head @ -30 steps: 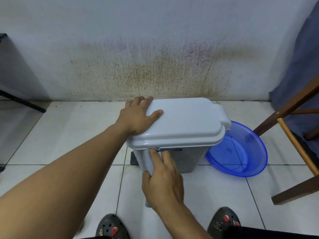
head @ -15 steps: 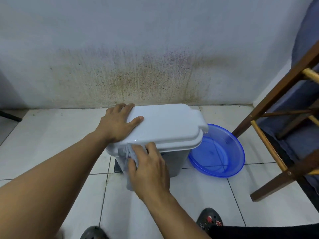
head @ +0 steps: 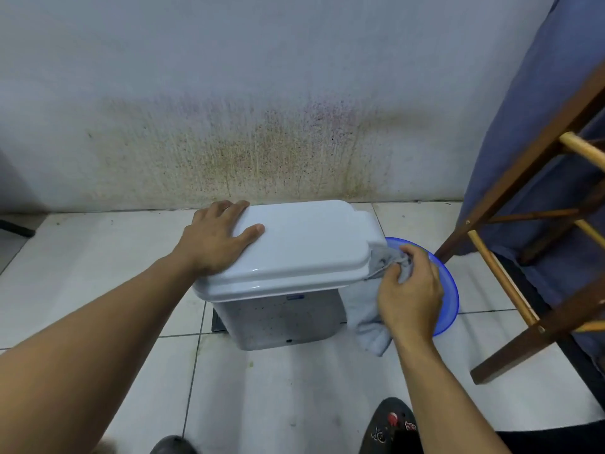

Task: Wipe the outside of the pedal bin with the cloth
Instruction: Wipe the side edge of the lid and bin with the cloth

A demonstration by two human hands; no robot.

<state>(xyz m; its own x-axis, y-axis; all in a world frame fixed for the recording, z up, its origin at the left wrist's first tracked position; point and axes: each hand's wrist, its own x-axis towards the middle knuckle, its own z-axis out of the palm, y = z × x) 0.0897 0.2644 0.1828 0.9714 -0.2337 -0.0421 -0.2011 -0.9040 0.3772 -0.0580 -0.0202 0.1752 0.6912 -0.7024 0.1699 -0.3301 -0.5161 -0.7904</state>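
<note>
Step in hand, as judged: the right end of the bin (head: 281,322) is being wiped, just under the lid (head: 311,244) overhang.

The cloth (head: 366,326) is bunched in the right hand (head: 409,293), fingers curled round it. Its upper part is pressed to the bin's right end and the rest hangs beside the lower right corner.

The left hand (head: 219,237) is laid flat on the lid's left end. Nothing is gripped; the bin is only braced.

The bin stands on the tiled floor (head: 98,257) at frame centre, between both hands, with a blue basin (head: 455,296) just right of it.

The front face is seen speckled, probably unwiped.

Next move: the cloth is to be dragged down the end, then across the front, with the lid held down so the bin isn't shifted.
</note>
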